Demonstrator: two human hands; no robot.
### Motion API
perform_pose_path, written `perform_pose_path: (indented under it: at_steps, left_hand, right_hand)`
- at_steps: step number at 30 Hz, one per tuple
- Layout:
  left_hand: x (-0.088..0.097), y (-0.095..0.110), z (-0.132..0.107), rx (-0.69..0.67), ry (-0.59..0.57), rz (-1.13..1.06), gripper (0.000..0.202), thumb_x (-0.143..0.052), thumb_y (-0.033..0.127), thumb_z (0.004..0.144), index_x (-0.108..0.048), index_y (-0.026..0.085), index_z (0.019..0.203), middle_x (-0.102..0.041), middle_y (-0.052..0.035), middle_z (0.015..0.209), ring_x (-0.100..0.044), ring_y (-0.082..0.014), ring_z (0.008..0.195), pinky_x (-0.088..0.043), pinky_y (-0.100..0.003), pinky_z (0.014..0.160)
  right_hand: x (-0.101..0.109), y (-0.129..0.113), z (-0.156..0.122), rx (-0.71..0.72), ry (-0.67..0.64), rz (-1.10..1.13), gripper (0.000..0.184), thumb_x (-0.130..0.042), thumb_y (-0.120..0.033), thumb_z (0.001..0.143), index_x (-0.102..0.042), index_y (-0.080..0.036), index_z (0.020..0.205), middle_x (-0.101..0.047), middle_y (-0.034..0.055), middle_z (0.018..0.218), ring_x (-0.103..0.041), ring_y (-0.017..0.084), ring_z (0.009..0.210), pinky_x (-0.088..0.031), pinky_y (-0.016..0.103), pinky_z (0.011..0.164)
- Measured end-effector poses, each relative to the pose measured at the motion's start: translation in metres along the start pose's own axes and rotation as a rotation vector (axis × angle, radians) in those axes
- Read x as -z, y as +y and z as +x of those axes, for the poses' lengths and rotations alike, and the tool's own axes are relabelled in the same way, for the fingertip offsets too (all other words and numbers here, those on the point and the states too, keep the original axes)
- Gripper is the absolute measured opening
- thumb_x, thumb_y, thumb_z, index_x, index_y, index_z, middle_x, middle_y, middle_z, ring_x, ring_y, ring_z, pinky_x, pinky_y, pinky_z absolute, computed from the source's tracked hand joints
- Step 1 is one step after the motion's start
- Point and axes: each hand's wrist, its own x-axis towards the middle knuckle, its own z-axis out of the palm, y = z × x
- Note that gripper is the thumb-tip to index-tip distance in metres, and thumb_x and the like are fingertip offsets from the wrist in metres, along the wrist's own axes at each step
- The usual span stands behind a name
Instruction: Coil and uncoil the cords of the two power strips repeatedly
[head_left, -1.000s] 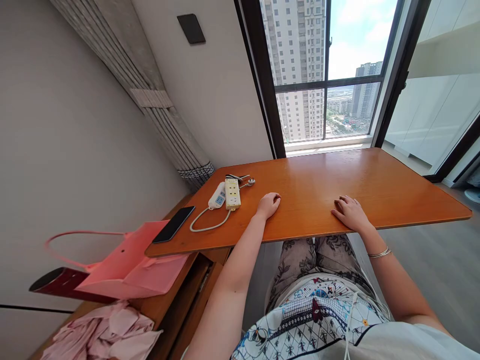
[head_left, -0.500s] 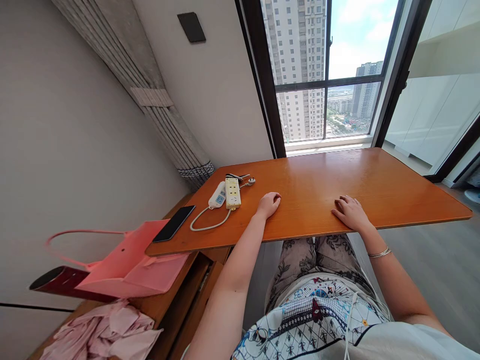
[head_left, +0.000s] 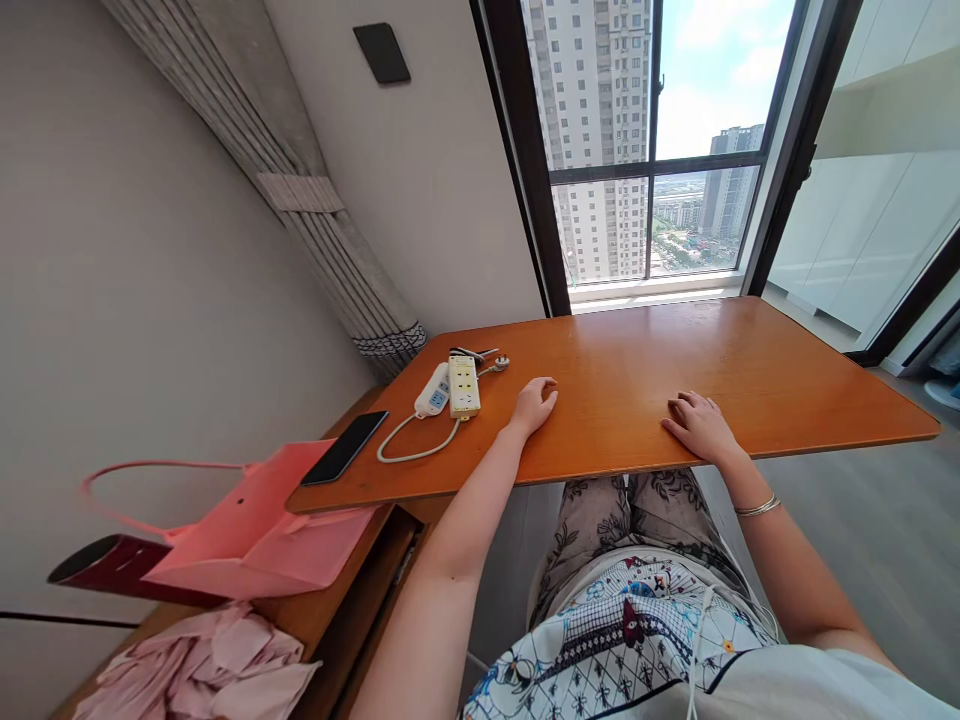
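Note:
My left hand (head_left: 535,404) rests on its side on the brown wooden tabletop (head_left: 615,390), fingers loosely bent and slightly apart, holding nothing. To its left lie a yellowish-white power strip (head_left: 464,386) and a smaller white power strip (head_left: 433,391) with blue sockets. A white cable loops in front of them, and a plug (head_left: 501,363) lies behind. My right hand (head_left: 700,422) lies palm down near the front edge, empty, with its fingers spread a little. Neither hand touches the power strips.
A dark phone (head_left: 345,447) lies at the table's left end. Below it, a pink bag (head_left: 255,530), a dark red cylinder (head_left: 112,570) and crumpled pink cloth (head_left: 199,665) sit on a wooden cabinet. A window (head_left: 652,150) and a gathered curtain (head_left: 322,240) stand beyond the table.
My left hand has lifted or shifted slightly away from me, its fingers a bit more parted. My right hand stays in place. The view has shifted very slightly.

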Motion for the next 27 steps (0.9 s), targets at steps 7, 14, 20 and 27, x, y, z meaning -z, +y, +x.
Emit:
perform_pose_path:
  at_steps: [7,14,20,27]
  left_hand:
    - [0.055,-0.017,0.006,0.134,0.29,0.208,0.05,-0.058,0.024,0.084,-0.051,0.016,0.133,-0.047,-0.0176,0.15,-0.042,-0.0327,0.142,-0.036,-0.047,0.118]
    - [0.112,-0.05,0.003,0.589,0.379,0.35,0.083,-0.067,0.041,0.077,-0.033,0.01,0.147,-0.04,-0.0247,0.153,-0.036,-0.0385,0.145,-0.031,-0.053,0.118]
    - [0.114,-0.064,-0.001,0.817,0.181,0.339,0.089,-0.074,0.053,0.069,-0.042,0.012,0.142,-0.047,-0.027,0.148,-0.042,-0.0408,0.141,-0.037,-0.054,0.112]
    - [0.108,-0.077,0.002,0.914,0.155,0.343,0.095,-0.074,0.066,0.063,-0.044,0.018,0.139,-0.035,-0.0275,0.155,-0.033,-0.043,0.146,-0.038,-0.058,0.109]
  right_hand:
    - [0.001,-0.003,-0.001,-0.009,-0.011,0.002,0.047,-0.05,-0.047,0.097,-0.063,-0.017,0.13,-0.056,0.0171,0.145,-0.048,0.031,0.137,-0.035,0.048,0.112]
    - [0.0,-0.003,-0.001,-0.006,0.005,0.004,0.048,-0.049,-0.048,0.097,-0.064,-0.017,0.13,-0.057,0.0179,0.143,-0.049,0.032,0.134,-0.036,0.049,0.112]
    - [0.001,-0.003,-0.001,-0.01,-0.007,0.004,0.048,-0.049,-0.049,0.097,-0.063,-0.017,0.13,-0.056,0.0171,0.144,-0.047,0.032,0.136,-0.035,0.049,0.113]
    - [0.002,-0.003,-0.001,-0.009,-0.018,-0.006,0.05,-0.048,-0.049,0.098,-0.062,-0.016,0.133,-0.056,0.0168,0.145,-0.046,0.032,0.138,-0.034,0.048,0.114]
